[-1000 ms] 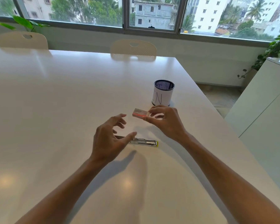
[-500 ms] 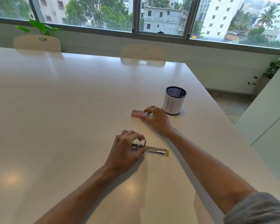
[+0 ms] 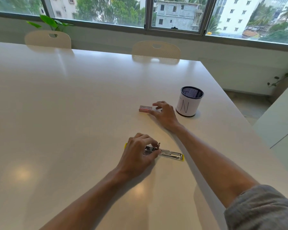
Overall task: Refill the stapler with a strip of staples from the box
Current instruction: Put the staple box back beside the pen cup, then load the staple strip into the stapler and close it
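Note:
A small metal stapler point(image 3: 170, 153) with yellow ends lies flat and hinged open on the white table point(image 3: 73, 113). My left hand point(image 3: 139, 154) covers its left half, fingers pinched on the hinge area. Farther back lies the small pink staple box point(image 3: 145, 108). My right hand point(image 3: 165, 113) rests on the table at the box's right end, fingertips touching it. Whether a staple strip is between those fingers cannot be told.
A mesh pen cup point(image 3: 189, 102) wrapped in white paper marked "N" stands right of my right hand. Two cream chairs point(image 3: 155, 51) sit at the far edge under the window. A white cabinet point(image 3: 279, 120) stands beyond the table's right edge.
My right hand set the staple box down on the table and stays at its end. My left hand dropped onto the stapler and gripped it. The camera view shifted left.

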A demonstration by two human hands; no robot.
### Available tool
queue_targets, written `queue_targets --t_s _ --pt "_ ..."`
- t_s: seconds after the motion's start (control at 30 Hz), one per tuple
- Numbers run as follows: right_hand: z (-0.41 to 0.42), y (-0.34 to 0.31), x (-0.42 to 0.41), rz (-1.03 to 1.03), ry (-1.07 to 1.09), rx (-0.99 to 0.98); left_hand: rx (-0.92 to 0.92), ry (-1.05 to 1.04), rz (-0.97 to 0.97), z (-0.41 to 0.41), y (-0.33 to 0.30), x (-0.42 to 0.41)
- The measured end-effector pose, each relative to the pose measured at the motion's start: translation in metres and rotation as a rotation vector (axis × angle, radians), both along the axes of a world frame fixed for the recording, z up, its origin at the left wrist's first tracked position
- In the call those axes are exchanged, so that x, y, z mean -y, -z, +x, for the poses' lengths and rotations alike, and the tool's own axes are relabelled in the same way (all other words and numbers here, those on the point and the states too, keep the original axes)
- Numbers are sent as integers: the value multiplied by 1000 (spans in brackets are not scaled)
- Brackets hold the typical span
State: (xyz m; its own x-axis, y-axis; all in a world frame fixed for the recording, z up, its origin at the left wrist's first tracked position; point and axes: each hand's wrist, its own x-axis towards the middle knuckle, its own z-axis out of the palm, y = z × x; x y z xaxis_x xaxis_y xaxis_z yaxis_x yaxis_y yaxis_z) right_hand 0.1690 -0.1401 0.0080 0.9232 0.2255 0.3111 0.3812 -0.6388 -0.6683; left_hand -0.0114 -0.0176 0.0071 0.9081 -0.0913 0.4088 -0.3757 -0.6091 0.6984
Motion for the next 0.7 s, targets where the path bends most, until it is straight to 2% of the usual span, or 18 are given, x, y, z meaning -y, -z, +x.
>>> queue_targets --t_s 0.2,0.47,0.7 --pt "-25 2 20 206 114 100 -5 0 -9 -1 -1 1" --pt "-97 0 69 476 76 23 -13 -5 21 -1 -1 2" --pt "-148 -1 83 560 16 -78 -64 4 39 -4 -4 3"
